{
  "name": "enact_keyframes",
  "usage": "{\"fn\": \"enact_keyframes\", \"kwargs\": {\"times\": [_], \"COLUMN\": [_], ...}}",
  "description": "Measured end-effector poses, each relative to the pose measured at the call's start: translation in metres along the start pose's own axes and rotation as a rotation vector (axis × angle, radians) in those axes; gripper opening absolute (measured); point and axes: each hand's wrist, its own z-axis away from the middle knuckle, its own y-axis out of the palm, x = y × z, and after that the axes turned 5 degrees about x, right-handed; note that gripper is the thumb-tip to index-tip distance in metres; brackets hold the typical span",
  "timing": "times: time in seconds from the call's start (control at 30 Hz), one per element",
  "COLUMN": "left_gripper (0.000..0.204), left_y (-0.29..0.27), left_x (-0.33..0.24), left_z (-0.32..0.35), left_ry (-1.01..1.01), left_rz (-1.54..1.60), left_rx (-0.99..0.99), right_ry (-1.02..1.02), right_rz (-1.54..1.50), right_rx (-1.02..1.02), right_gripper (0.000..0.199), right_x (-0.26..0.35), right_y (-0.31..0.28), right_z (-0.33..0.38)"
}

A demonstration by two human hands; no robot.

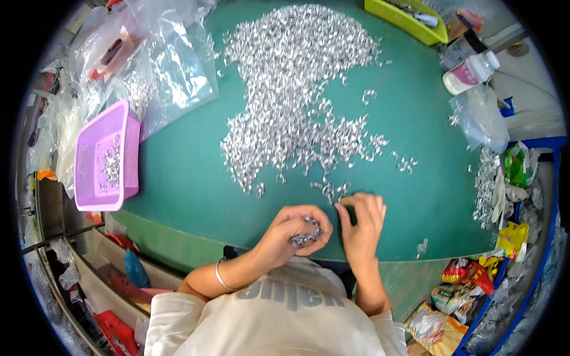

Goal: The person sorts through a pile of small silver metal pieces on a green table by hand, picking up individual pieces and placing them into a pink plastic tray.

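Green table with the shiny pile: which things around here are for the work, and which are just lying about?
Seem to be for the work:
silvery pieces, heaped on the table
left hand, holding a bunch of them
right hand, close to loose ones
purple basket, with similar pieces inside

Probably just lying about:
white bottle
yellow packet
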Motion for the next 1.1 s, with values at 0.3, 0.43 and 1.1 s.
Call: {"fn": "enact_keyframes", "kwargs": {"times": [0.3,0.43,1.1], "left_gripper": [0.018,0.012,0.005], "left_y": [0.007,0.016,0.035], "left_x": [0.001,-0.01,-0.007], "left_z": [-0.008,-0.006,0.005], "left_ry": [0.03,-0.012,0.266], "left_rz": [-0.269,-0.571,-0.681], "left_rx": [-0.222,-0.188,-0.105], "right_ry": [-0.005,-0.118,0.173], "right_rz": [-0.535,-0.515,-1.035], "right_rx": [0.036,0.03,0.0], "right_gripper": [0.012,0.014,0.009], "right_x": [0.014,0.022,0.031], "right_y": [-0.03,-0.038,-0.044], "right_z": [0.004,0.001,0.021]}}
